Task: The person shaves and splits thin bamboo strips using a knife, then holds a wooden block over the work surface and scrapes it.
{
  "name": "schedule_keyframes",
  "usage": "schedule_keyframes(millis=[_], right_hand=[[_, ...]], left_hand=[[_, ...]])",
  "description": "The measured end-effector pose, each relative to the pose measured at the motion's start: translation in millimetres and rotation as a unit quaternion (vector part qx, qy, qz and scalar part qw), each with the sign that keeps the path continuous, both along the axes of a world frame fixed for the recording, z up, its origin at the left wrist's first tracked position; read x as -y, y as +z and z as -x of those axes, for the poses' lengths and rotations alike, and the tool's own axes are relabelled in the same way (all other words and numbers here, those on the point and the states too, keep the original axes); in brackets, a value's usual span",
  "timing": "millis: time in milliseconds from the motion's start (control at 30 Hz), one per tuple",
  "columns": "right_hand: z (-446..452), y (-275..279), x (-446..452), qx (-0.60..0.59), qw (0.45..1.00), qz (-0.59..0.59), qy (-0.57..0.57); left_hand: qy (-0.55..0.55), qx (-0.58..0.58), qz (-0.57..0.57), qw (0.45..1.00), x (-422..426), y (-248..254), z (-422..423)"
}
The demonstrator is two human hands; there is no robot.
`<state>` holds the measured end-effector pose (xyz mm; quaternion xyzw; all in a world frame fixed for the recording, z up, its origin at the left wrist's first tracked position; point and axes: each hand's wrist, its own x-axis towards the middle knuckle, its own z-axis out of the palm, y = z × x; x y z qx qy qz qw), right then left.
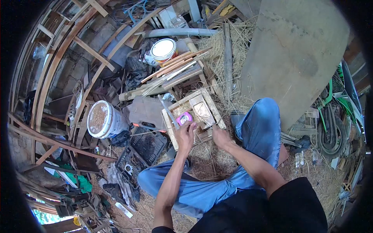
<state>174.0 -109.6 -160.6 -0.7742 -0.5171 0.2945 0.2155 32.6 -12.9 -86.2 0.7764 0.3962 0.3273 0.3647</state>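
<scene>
Crate (214, 108) sides look done — top's open
Left hand (185, 135) by pink gadget (184, 117), right hand (221, 137) at crate's edge — can't tell grips

Readable text: none | white-lidded bucket (163, 49): perhaps print, too small

Can't make out what's in right hand (221, 137), fingers hide it. Left hand (185, 136) blocks part of wooden frame (217, 109); no clue if fingertips touch round pink thing (184, 118). Markings on that: way too small to read. Bits in open black case (149, 146) too tiny to ID. Black shirt (272, 211) cut off by bottom edge.
</scene>
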Motion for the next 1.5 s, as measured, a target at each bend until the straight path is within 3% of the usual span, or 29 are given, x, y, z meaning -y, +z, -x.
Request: schedule_keyframes(millis=[67,200,267,400,467,500,600,667,800,933,1233,1300,1500], right_hand=[[-0.5,-5.7,-1.9,-0.024,1.000,-0.008,-0.008],[7.9,43.1,-1.6,-0.114,0.993,-0.018,-0.034],[8.6,51.3,-3.7,-0.092,0.995,-0.028,0.024],[5.2,12.9,-3.5,-0.063,0.996,-0.022,0.051],[2.7,-36.4,-2.3,0.006,0.996,-0.082,-0.030],[0.2,-25.2,-3.6,0.001,1.000,-0.012,-0.008],[-1.8,-16.1,-3.1,-0.009,1.000,0.003,-0.010],[0.1,-6.7,-3.5,-0.030,0.999,-0.008,-0.014],[8.7,57.4,-5.9,-0.123,0.992,-0.006,0.016],[15.3,22.4,-6.0,-0.086,0.992,-0.086,0.011],[14.6,21.6,-2.8,-0.006,0.998,-0.056,0.023],[7.4,-6.6,2.5,-0.011,0.999,-0.048,0.002],[1.0,-12.1,-0.1,-0.019,0.999,-0.030,-0.017]], left_hand=[[-0.005,-0.007,0.025,1.000,-2.7,0.7,0.1],[-0.017,-0.017,0.024,0.999,-5.6,1.7,5.6],[-0.020,-0.001,0.003,1.000,-3.0,-2.2,7.9],[-0.002,0.003,0.041,0.999,-2.2,-8.6,14.9],[-0.011,0.061,0.083,0.995,-2.6,-5.1,11.3],[-0.018,0.050,0.097,0.994,-0.6,-0.2,7.9],[-0.031,-0.028,0.023,0.999,-0.8,-1.7,4.2],[-0.041,-0.016,0.037,0.998,-0.8,-0.8,3.6],[-0.026,-0.021,-0.006,0.999,-0.5,-1.8,7.1],[-0.023,-0.027,-0.008,0.999,-0.7,-3.7,11.6],[-0.011,-0.002,0.038,0.999,3.3,-1.7,17.5],[-0.020,0.007,0.026,0.999,4.5,-4.4,16.2],[-0.040,-0.034,-0.024,0.998,2.0,2.2,5.8]])
